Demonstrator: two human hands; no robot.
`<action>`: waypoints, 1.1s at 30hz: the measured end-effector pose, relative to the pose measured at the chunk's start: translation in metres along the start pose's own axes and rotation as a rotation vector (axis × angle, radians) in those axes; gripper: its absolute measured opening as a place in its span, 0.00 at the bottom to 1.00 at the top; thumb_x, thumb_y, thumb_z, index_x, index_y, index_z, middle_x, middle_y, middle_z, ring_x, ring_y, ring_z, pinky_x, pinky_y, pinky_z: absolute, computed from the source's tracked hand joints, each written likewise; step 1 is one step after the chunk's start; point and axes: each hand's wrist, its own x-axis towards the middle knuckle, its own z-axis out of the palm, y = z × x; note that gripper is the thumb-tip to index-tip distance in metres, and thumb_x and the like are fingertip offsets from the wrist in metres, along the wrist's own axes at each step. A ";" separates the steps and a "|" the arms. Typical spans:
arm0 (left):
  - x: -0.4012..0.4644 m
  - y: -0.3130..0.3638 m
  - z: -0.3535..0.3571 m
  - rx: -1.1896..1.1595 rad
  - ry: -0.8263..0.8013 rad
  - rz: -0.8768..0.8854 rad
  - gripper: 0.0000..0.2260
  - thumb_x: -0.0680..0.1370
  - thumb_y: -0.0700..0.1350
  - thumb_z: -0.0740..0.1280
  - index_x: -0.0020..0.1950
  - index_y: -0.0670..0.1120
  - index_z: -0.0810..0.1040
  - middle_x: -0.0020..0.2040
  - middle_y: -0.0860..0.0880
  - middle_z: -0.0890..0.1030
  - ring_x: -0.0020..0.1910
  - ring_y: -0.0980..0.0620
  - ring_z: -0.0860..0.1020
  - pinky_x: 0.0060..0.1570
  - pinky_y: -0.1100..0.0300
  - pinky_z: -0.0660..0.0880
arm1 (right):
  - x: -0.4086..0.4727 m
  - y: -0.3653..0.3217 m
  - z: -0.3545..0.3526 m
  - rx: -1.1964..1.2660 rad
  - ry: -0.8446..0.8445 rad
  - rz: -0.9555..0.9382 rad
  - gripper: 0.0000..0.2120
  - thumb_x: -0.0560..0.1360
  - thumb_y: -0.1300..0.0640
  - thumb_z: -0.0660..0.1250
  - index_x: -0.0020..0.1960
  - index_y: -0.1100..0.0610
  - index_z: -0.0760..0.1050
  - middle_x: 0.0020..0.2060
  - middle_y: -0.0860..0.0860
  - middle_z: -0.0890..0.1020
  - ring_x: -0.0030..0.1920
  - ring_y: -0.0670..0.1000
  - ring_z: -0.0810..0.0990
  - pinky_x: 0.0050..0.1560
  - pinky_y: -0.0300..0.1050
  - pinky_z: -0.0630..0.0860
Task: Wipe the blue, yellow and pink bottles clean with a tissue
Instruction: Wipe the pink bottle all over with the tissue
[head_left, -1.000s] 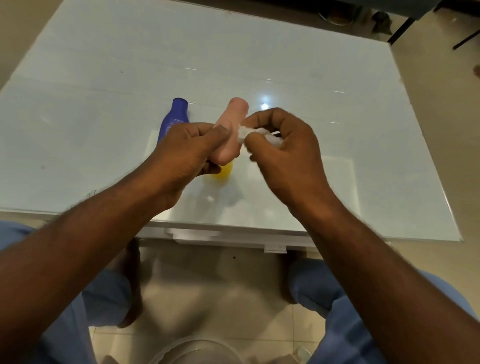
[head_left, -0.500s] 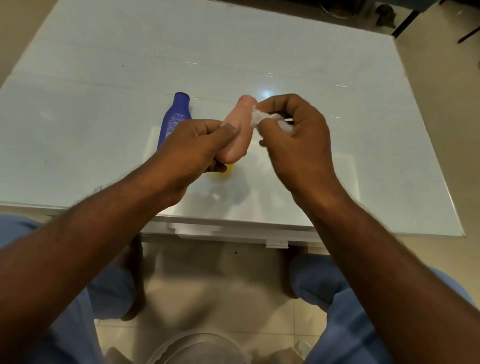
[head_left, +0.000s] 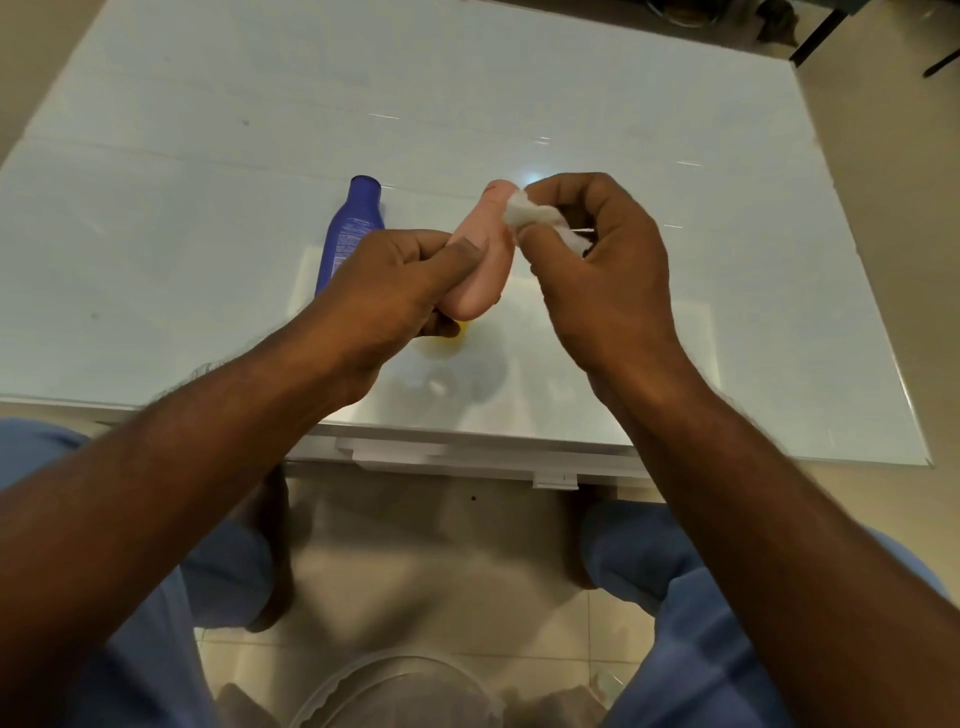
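Observation:
My left hand (head_left: 395, 286) grips the lower part of the pink bottle (head_left: 485, 260) and holds it above the table, cap end pointing away from me. My right hand (head_left: 602, 260) pinches a crumpled white tissue (head_left: 524, 214) and presses it against the bottle's upper right side near the cap. The blue bottle (head_left: 350, 228) lies on the table to the left, cap pointing away, partly behind my left hand. Only a small bit of the yellow bottle (head_left: 460, 328) shows under my left hand.
The white glass table (head_left: 208, 156) spreads wide around the bottles. A small scrap of white tissue (head_left: 436, 387) lies near the front edge. Below the edge are my knees in blue trousers and a round clear container (head_left: 400, 691) on the tiled floor.
My right hand has slid the tissue along the pink bottle from its middle up toward the cap end. My left hand keeps the same grip on the bottle.

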 end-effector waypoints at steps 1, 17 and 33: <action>0.000 0.000 0.000 0.000 0.007 0.001 0.11 0.81 0.56 0.68 0.59 0.52 0.84 0.50 0.54 0.87 0.53 0.49 0.86 0.45 0.60 0.84 | -0.001 0.001 0.000 -0.022 -0.025 0.002 0.07 0.81 0.53 0.73 0.56 0.54 0.83 0.49 0.46 0.86 0.49 0.46 0.84 0.52 0.44 0.83; 0.001 0.003 -0.002 -0.009 0.049 -0.021 0.09 0.82 0.53 0.68 0.46 0.53 0.85 0.39 0.57 0.86 0.44 0.53 0.85 0.42 0.62 0.82 | -0.005 0.001 0.002 -0.093 -0.229 0.035 0.06 0.78 0.53 0.76 0.53 0.53 0.84 0.47 0.44 0.86 0.49 0.48 0.86 0.54 0.57 0.86; 0.001 0.005 -0.004 -0.025 0.024 0.000 0.11 0.82 0.56 0.68 0.54 0.51 0.86 0.49 0.51 0.88 0.51 0.51 0.86 0.46 0.59 0.83 | -0.004 -0.003 -0.001 -0.068 -0.107 -0.029 0.05 0.80 0.57 0.72 0.56 0.55 0.82 0.49 0.45 0.85 0.51 0.50 0.86 0.54 0.58 0.85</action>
